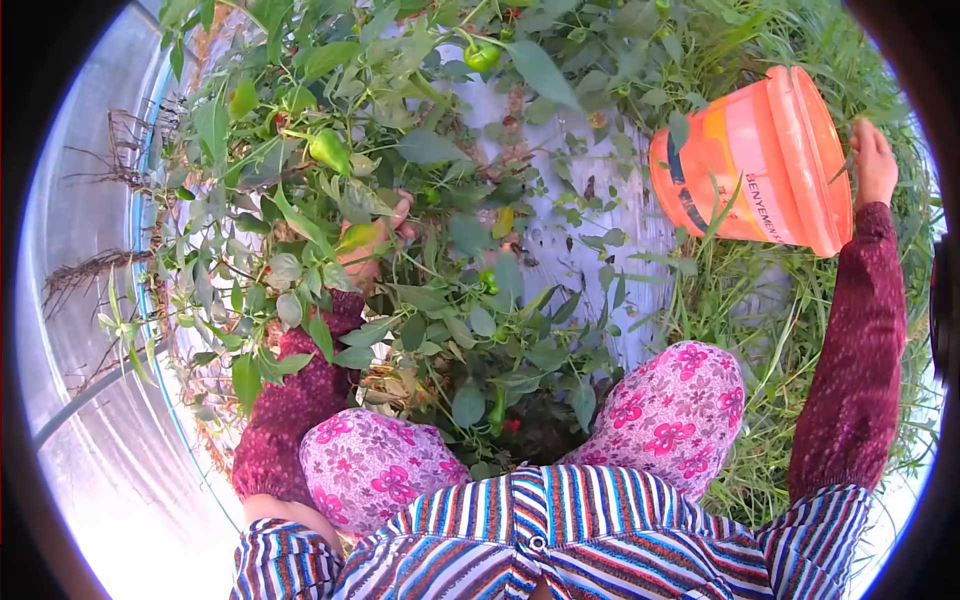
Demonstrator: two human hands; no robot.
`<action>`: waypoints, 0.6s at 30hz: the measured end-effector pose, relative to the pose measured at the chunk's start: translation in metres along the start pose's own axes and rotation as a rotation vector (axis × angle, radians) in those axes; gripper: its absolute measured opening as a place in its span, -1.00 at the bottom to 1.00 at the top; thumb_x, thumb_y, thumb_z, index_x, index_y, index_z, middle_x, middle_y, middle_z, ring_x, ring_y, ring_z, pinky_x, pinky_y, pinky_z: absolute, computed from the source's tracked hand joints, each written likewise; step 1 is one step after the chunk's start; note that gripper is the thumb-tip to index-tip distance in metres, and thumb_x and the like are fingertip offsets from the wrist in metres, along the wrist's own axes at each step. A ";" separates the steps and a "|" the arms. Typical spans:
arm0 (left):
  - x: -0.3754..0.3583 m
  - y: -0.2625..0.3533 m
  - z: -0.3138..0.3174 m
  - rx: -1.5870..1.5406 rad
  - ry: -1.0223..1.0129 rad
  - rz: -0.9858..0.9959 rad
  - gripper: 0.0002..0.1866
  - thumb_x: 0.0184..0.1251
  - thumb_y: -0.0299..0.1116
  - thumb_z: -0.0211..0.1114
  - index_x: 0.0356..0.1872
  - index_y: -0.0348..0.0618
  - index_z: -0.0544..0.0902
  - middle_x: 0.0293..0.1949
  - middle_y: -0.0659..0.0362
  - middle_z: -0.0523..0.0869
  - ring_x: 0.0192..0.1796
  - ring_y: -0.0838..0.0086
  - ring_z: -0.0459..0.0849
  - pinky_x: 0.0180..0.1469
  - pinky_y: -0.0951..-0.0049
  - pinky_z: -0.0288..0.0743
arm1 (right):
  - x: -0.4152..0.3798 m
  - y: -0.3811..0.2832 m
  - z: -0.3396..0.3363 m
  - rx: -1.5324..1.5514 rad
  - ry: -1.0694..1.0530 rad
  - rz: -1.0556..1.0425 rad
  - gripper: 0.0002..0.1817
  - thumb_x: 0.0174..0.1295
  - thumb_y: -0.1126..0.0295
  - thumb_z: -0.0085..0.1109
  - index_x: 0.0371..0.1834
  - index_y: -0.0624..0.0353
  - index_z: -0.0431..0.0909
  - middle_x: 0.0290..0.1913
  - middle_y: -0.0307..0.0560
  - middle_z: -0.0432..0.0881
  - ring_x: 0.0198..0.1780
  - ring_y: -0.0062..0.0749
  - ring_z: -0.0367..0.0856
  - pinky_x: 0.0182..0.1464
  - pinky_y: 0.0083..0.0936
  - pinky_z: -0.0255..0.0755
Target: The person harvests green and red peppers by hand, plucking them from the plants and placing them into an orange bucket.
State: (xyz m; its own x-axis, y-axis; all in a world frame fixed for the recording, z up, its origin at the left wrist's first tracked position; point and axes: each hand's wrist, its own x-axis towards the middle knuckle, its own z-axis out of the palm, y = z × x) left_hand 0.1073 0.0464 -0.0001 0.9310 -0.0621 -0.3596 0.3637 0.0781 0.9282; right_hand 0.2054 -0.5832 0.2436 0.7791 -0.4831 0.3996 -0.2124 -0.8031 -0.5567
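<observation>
My left hand (pixel 366 248) is in among the leaves of a pepper plant (pixel 430 300). Foliage covers much of it, and whether its fingers hold anything is hidden. Above it hangs a green pepper (pixel 330 151), and a second green pepper (pixel 482 55) grows farther off. On the right, my right hand (pixel 876 162) is beside the rim of an orange bucket (pixel 740 165). Its fingers point up and look stretched out, with nothing visible in them. The bucket appears tilted in view, its rim toward that hand, and its inside is out of sight.
A pale ground sheet (pixel 610 260) runs between the plants, with tall grass (pixel 770 330) to the right. Along the left is a translucent plastic wall (pixel 80 290) with a blue line and dry stems. My knees in pink floral cloth (pixel 668 415) flank the near foliage.
</observation>
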 end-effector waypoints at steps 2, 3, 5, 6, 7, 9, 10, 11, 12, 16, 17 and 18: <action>-0.002 0.003 -0.001 -0.005 -0.001 -0.004 -0.74 0.23 -0.13 0.32 -0.15 -0.01 0.59 -0.53 0.32 0.59 -0.48 0.67 0.54 -0.43 0.64 0.38 | -0.053 -0.076 0.016 0.231 -0.053 -0.165 -0.66 0.28 0.17 0.03 -0.01 0.08 0.62 -0.16 -0.28 0.64 -0.25 -0.65 0.52 -0.13 -0.64 0.42; -0.003 0.005 0.000 0.005 -0.011 -0.014 -0.74 0.24 -0.14 0.31 -0.15 -0.01 0.59 -0.53 0.32 0.59 -0.47 0.67 0.54 -0.43 0.64 0.38 | -0.086 -0.113 0.026 0.318 -0.135 -0.309 -0.69 0.30 0.23 -0.01 -0.03 0.08 0.62 -0.20 -0.30 0.63 -0.29 -0.67 0.49 -0.16 -0.66 0.42; 0.000 0.001 0.001 0.011 -0.022 -0.024 -0.74 0.25 -0.14 0.31 -0.15 -0.01 0.59 -0.52 0.32 0.59 -0.47 0.66 0.54 -0.42 0.63 0.39 | -0.145 -0.174 0.061 0.434 -0.689 -0.399 -0.74 0.27 0.37 0.00 -0.05 0.19 0.56 -0.20 -0.27 0.60 -0.27 -0.63 0.53 -0.20 -0.65 0.42; 0.003 -0.009 -0.001 -0.054 -0.041 0.049 -0.74 0.25 -0.14 0.30 -0.14 -0.02 0.58 -0.52 0.33 0.58 -0.47 0.66 0.54 -0.41 0.63 0.38 | -0.171 -0.190 0.095 0.605 -1.111 -0.256 -0.73 0.25 0.37 0.03 -0.03 0.20 0.55 -0.20 -0.25 0.61 -0.26 -0.59 0.56 -0.20 -0.59 0.44; 0.005 -0.012 -0.003 -0.090 -0.049 0.085 -0.74 0.26 -0.14 0.30 -0.14 -0.02 0.58 -0.52 0.33 0.58 -0.46 0.66 0.54 -0.41 0.63 0.38 | -0.201 -0.194 0.137 0.638 -1.339 -0.250 -0.74 0.23 0.35 0.07 -0.07 0.20 0.57 -0.23 -0.25 0.63 -0.25 -0.55 0.59 -0.21 -0.55 0.46; 0.007 -0.017 -0.005 -0.154 -0.068 0.073 -0.74 0.27 -0.15 0.29 -0.13 -0.03 0.58 -0.52 0.33 0.58 -0.45 0.65 0.53 -0.41 0.63 0.36 | -0.240 -0.215 0.210 0.266 -1.408 -0.744 -0.76 0.25 0.25 0.08 -0.14 0.12 0.62 -0.34 -0.09 0.63 -0.32 -0.50 0.55 -0.20 -0.50 0.45; 0.006 -0.018 -0.006 -0.182 -0.079 0.019 -0.73 0.27 -0.15 0.28 -0.12 -0.04 0.58 -0.51 0.33 0.57 -0.45 0.65 0.53 -0.40 0.63 0.35 | -0.258 -0.233 0.231 0.083 -1.469 -0.705 -0.71 0.22 0.20 0.08 -0.09 0.08 0.61 -0.32 -0.03 0.63 -0.31 -0.45 0.56 -0.17 -0.49 0.45; 0.011 -0.020 -0.009 -0.080 -0.084 0.005 -0.71 0.27 -0.16 0.29 -0.09 -0.06 0.58 -0.49 0.33 0.57 -0.44 0.65 0.52 -0.40 0.63 0.33 | -0.275 -0.249 0.246 -0.173 -1.506 -0.531 -0.61 0.18 0.16 0.07 0.04 0.04 0.53 -0.26 -0.02 0.65 -0.21 -0.36 0.62 -0.09 -0.45 0.46; 0.012 -0.026 -0.008 -0.095 -0.081 -0.006 -0.71 0.27 -0.16 0.29 -0.09 -0.06 0.58 -0.49 0.33 0.57 -0.44 0.65 0.52 -0.40 0.63 0.33 | -0.292 -0.229 0.290 -0.026 -1.327 -0.937 -0.54 0.14 0.18 0.07 0.15 0.00 0.44 -0.18 0.03 0.65 -0.10 -0.25 0.63 -0.03 -0.37 0.46; 0.003 -0.031 -0.003 -0.077 -0.042 0.057 -0.64 0.26 -0.15 0.29 0.00 -0.06 0.55 -0.48 0.33 0.55 -0.45 0.66 0.49 -0.38 0.64 0.32 | -0.326 -0.257 0.306 -0.158 -1.352 -0.753 -0.54 0.06 0.18 0.12 0.07 0.02 0.45 -0.07 0.06 0.61 -0.01 -0.10 0.58 0.04 -0.25 0.43; 0.013 -0.054 -0.013 -0.129 -0.056 0.155 -0.63 0.25 -0.14 0.30 0.00 -0.07 0.55 -0.48 0.34 0.55 -0.44 0.67 0.48 -0.38 0.64 0.32 | -0.334 -0.248 0.318 -0.083 -1.304 -0.692 -0.57 0.05 0.19 0.14 0.02 0.02 0.48 -0.09 0.06 0.62 -0.01 -0.11 0.58 0.04 -0.27 0.41; 0.014 -0.052 -0.013 -0.144 -0.051 0.141 -0.62 0.24 -0.13 0.31 0.00 -0.06 0.55 -0.49 0.34 0.54 -0.44 0.67 0.48 -0.37 0.64 0.33 | -0.332 -0.250 0.316 -0.085 -1.297 -0.697 -0.57 0.05 0.19 0.14 0.02 0.02 0.48 -0.09 0.06 0.62 -0.01 -0.11 0.58 0.04 -0.27 0.41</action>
State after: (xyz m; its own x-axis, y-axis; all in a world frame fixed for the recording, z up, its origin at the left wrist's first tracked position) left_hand 0.1017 0.0541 -0.0548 0.9717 -0.0906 -0.2180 0.2335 0.2311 0.9445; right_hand 0.1860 -0.1115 0.0199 0.6981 0.6073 -0.3792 0.4215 -0.7767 -0.4680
